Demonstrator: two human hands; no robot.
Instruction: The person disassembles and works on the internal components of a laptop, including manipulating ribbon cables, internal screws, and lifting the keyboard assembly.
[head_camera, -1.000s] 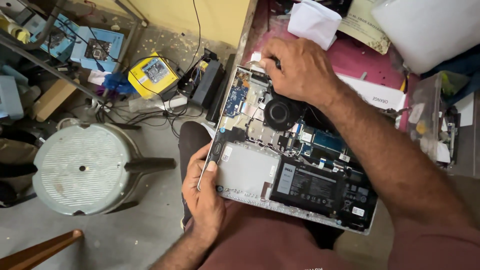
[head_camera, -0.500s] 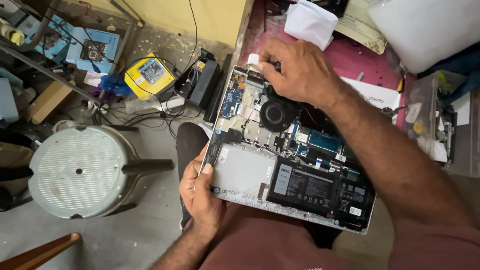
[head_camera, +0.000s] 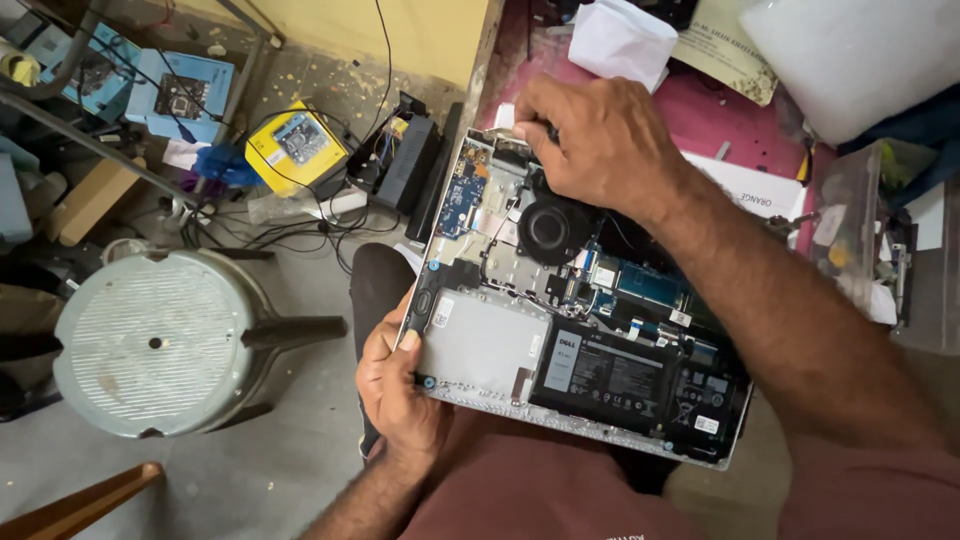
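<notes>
Head view, centre: an opened laptop (head_camera: 560, 340) lies bottom-up across the person's lap, its cover off, so the boards and parts face the camera.
Left hand (head_camera: 400, 390): lower centre of the frame, wrapped round the laptop's near-left edge, thumb lying on top by a corner screw and fingers hidden beneath; it looks to be steadying the chassis on the knee.
Right hand (head_camera: 600, 140): upper centre, knuckles up, fingers curled down over the laptop's far corner near the hinge; the fingertips are bunched as if pinching something small, though what lies between them cannot be told.
Cooling fan (head_camera: 550, 228): black and round, just below the right hand and touching its heel.
Battery (head_camera: 610, 375): flat black pack along the near edge, right of a bare silver panel (head_camera: 485, 345).
Small blue board (head_camera: 462, 192): at the laptop's upper-left edge, beside the right hand.
Left of frame: a grey round stool (head_camera: 150, 340) stands on the concrete floor (head_camera: 250, 470), well apart from the hands.
Upper left: a yellow box with a circuit board (head_camera: 295, 148) among black cables.
Upper right: a pink table surface (head_camera: 720, 120) carrying white paper (head_camera: 620, 40), near the right hand, probably kept within reach.
</notes>
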